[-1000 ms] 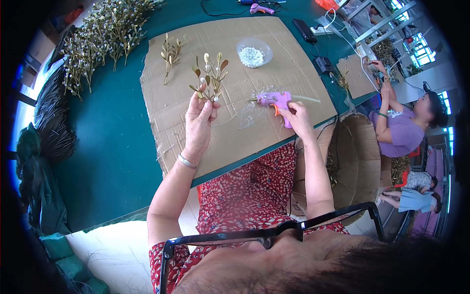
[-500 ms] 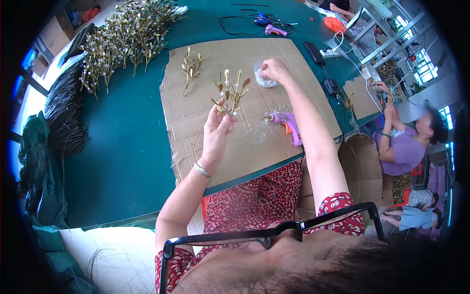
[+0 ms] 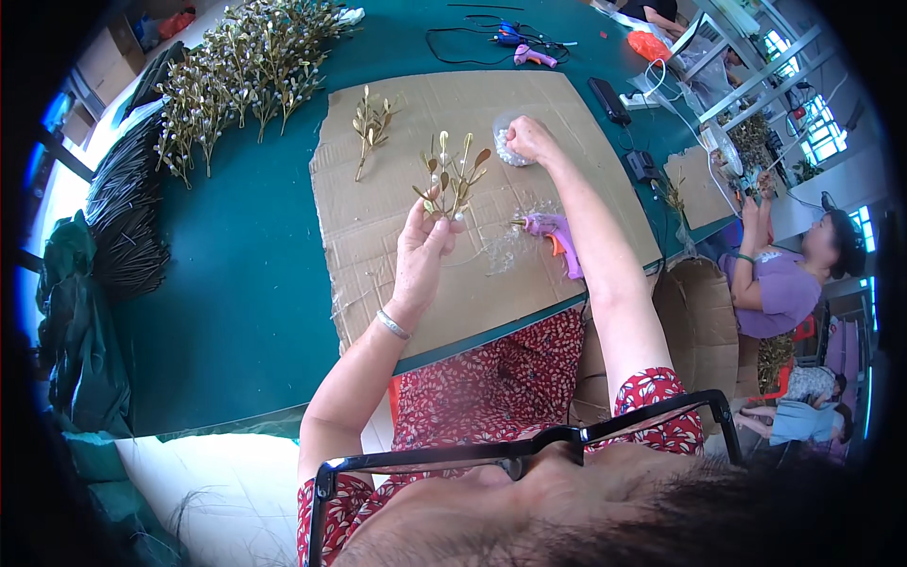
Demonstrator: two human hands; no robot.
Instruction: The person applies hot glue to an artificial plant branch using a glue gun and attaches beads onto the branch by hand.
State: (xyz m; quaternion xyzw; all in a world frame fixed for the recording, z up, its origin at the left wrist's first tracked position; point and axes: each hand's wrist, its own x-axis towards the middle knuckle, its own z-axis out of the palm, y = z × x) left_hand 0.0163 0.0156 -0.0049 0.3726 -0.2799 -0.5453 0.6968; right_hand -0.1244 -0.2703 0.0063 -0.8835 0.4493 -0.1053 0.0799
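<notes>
My left hand (image 3: 424, 249) pinches the base of an artificial leaf sprig (image 3: 452, 180) with gold-brown leaves and white pearl beads, held over the cardboard sheet (image 3: 378, 274). My right hand (image 3: 532, 140) is at a clear round tub of white beads (image 3: 508, 151), its fingers curled closed down at the rim. Whether a bead is between those fingertips is hidden. A purple hot glue gun (image 3: 556, 241) with an orange trigger lies on the cardboard beside my right forearm, strands of dried glue around its nozzle. Another gold sprig (image 3: 369, 130) rests at the cardboard's far left.
A big heap of beaded sprigs (image 3: 246, 71) covers the table's far left, next to bundled black stems (image 3: 128, 208). A second purple glue gun (image 3: 535, 57) and cables lie at the back. On the right, a person in purple (image 3: 779, 279) works at another cardboard piece (image 3: 699, 189).
The sprig in my left hand has shifted slightly to the right. My right hand stays at the bead tub with only a small movement.
</notes>
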